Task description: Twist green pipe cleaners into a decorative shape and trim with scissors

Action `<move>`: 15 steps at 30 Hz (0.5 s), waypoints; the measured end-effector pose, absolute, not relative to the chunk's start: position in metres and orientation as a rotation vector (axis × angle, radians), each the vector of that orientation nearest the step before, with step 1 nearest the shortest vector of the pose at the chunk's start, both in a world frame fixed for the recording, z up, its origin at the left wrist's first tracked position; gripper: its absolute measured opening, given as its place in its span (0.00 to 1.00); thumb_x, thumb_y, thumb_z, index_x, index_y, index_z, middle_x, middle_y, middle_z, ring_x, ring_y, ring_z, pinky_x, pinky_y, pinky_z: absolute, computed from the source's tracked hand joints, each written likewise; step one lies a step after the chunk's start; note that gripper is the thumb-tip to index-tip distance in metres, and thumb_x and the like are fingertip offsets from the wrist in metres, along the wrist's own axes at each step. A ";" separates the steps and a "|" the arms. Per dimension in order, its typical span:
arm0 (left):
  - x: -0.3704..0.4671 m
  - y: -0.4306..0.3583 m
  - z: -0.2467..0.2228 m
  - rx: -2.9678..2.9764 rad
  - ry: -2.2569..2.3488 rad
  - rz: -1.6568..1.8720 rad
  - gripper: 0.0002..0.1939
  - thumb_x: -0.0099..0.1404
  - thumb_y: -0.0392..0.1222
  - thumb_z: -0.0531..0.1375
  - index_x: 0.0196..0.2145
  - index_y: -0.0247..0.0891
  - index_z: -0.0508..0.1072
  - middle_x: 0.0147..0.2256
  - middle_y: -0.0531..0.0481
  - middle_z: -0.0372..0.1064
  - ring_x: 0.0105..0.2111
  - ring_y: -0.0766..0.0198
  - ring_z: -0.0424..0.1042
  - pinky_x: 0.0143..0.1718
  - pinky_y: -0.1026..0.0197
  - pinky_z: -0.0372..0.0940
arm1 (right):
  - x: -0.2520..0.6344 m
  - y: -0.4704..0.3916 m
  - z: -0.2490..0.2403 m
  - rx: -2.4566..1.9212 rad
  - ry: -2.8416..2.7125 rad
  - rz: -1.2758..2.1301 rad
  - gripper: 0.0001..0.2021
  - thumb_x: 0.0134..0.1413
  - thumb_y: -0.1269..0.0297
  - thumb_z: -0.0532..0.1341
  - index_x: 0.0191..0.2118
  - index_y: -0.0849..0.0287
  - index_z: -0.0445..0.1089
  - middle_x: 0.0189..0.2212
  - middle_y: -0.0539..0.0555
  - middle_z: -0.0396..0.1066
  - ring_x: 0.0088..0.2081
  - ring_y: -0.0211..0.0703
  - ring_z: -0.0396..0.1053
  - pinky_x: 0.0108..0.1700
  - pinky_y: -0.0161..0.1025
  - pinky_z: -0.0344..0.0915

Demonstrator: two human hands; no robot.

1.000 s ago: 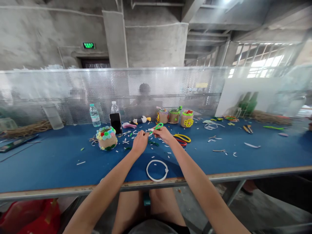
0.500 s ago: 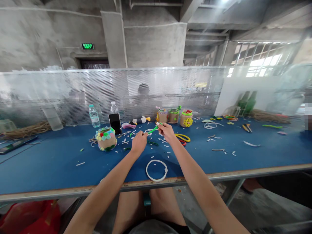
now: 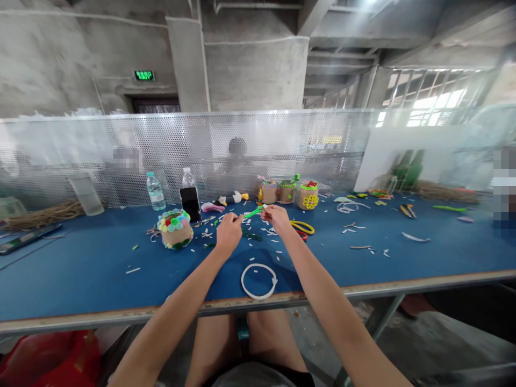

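A bright green pipe cleaner (image 3: 253, 212) stretches between my hands above the blue tabletop. My left hand (image 3: 229, 230) is closed on its left end. Pinching the other end is my right hand (image 3: 276, 216), where a small white bit (image 3: 265, 206) shows at the fingertips; I cannot make out what it is. White scraps (image 3: 269, 231) and a dark green strip (image 3: 252, 236) lie under the hands. Yellow-handled scissors (image 3: 303, 228) are partly behind my right wrist. Nearer the edge lies a white ring (image 3: 259, 281).
Left of my hands stands a decorated jar (image 3: 176, 230), with a phone (image 3: 190, 203) leaning behind it beside a water bottle (image 3: 155, 192). More decorated jars (image 3: 308, 196) line the back by the perforated screen (image 3: 193, 145). Scissors-like pliers (image 3: 408, 211) lie far right.
The green pipe cleaner is slightly more level and taut between my hands. My left hand has shifted a little up and left; my right hand has barely moved.
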State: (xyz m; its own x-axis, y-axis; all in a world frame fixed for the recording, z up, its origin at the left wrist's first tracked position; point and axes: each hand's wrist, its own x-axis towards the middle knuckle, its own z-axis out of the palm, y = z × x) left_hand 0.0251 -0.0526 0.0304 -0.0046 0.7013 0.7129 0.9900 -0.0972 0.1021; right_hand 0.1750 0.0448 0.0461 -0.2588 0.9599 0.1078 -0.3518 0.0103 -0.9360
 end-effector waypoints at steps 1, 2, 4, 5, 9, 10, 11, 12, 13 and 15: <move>0.024 -0.052 0.030 -1.848 -1.726 -0.896 0.11 0.65 0.41 0.54 0.45 0.36 0.67 0.43 0.46 0.66 0.40 0.62 0.69 0.39 0.55 0.67 | 0.176 0.045 0.047 -0.744 -1.154 1.527 0.10 0.59 0.64 0.56 0.44 0.64 0.65 0.38 0.54 0.68 0.34 0.38 0.68 0.34 0.38 0.69; 0.022 -0.052 0.030 -1.852 -1.709 -0.912 0.11 0.66 0.41 0.54 0.45 0.36 0.67 0.43 0.46 0.66 0.39 0.62 0.69 0.39 0.55 0.67 | 0.177 0.045 0.048 -0.734 -1.153 1.548 0.11 0.59 0.64 0.56 0.44 0.64 0.65 0.39 0.54 0.67 0.35 0.38 0.68 0.35 0.39 0.69; 0.017 -0.050 0.029 -1.853 -1.679 -0.948 0.11 0.66 0.41 0.54 0.44 0.35 0.67 0.43 0.46 0.66 0.39 0.62 0.69 0.39 0.55 0.67 | 0.179 0.045 0.049 -0.712 -1.157 1.588 0.11 0.59 0.64 0.56 0.45 0.63 0.65 0.40 0.55 0.67 0.36 0.39 0.68 0.36 0.40 0.69; 0.014 -0.049 0.028 -1.851 -1.667 -0.966 0.11 0.66 0.41 0.54 0.44 0.35 0.67 0.43 0.46 0.66 0.39 0.62 0.69 0.39 0.55 0.67 | 0.180 0.045 0.050 -0.701 -1.161 1.606 0.11 0.59 0.64 0.56 0.45 0.63 0.65 0.40 0.54 0.67 0.36 0.39 0.68 0.36 0.40 0.69; 0.004 -0.044 0.025 -1.857 -1.628 -1.018 0.11 0.65 0.41 0.54 0.44 0.35 0.67 0.42 0.46 0.67 0.38 0.63 0.69 0.38 0.55 0.67 | 0.182 0.044 0.053 -0.662 -1.188 1.668 0.10 0.59 0.64 0.56 0.44 0.64 0.65 0.38 0.54 0.68 0.34 0.38 0.68 0.34 0.38 0.69; 0.003 -0.043 0.025 -1.863 -1.621 -1.024 0.11 0.65 0.41 0.54 0.44 0.35 0.67 0.42 0.46 0.67 0.38 0.63 0.69 0.38 0.55 0.67 | 0.183 0.043 0.053 -0.653 -1.195 1.679 0.10 0.59 0.64 0.56 0.44 0.64 0.65 0.38 0.54 0.68 0.34 0.38 0.68 0.34 0.38 0.69; 0.002 -0.042 0.024 -1.871 -1.614 -1.027 0.11 0.65 0.42 0.54 0.43 0.34 0.67 0.41 0.46 0.67 0.37 0.63 0.69 0.38 0.56 0.67 | 0.184 0.043 0.053 -0.647 -1.200 1.688 0.10 0.59 0.64 0.56 0.44 0.64 0.65 0.38 0.54 0.68 0.34 0.38 0.69 0.34 0.38 0.69; 0.002 -0.041 0.024 -1.879 -1.609 -1.029 0.11 0.65 0.42 0.54 0.43 0.34 0.67 0.41 0.46 0.67 0.37 0.63 0.69 0.37 0.56 0.67 | 0.184 0.043 0.053 -0.642 -1.203 1.694 0.10 0.59 0.64 0.56 0.44 0.64 0.65 0.38 0.54 0.68 0.34 0.38 0.69 0.35 0.39 0.69; 0.002 -0.041 0.023 -1.887 -1.604 -1.029 0.11 0.65 0.42 0.54 0.43 0.34 0.67 0.41 0.47 0.67 0.37 0.63 0.69 0.37 0.56 0.67 | 0.185 0.044 0.053 -0.641 -1.204 1.699 0.10 0.59 0.64 0.56 0.44 0.64 0.65 0.39 0.54 0.68 0.35 0.38 0.69 0.35 0.39 0.69; 0.001 -0.040 0.022 -1.900 -1.594 -1.030 0.11 0.65 0.42 0.54 0.43 0.34 0.67 0.41 0.47 0.67 0.36 0.63 0.69 0.37 0.56 0.68 | 0.186 0.045 0.053 -0.648 -1.200 1.701 0.11 0.59 0.64 0.56 0.45 0.64 0.65 0.40 0.54 0.67 0.36 0.39 0.68 0.36 0.40 0.68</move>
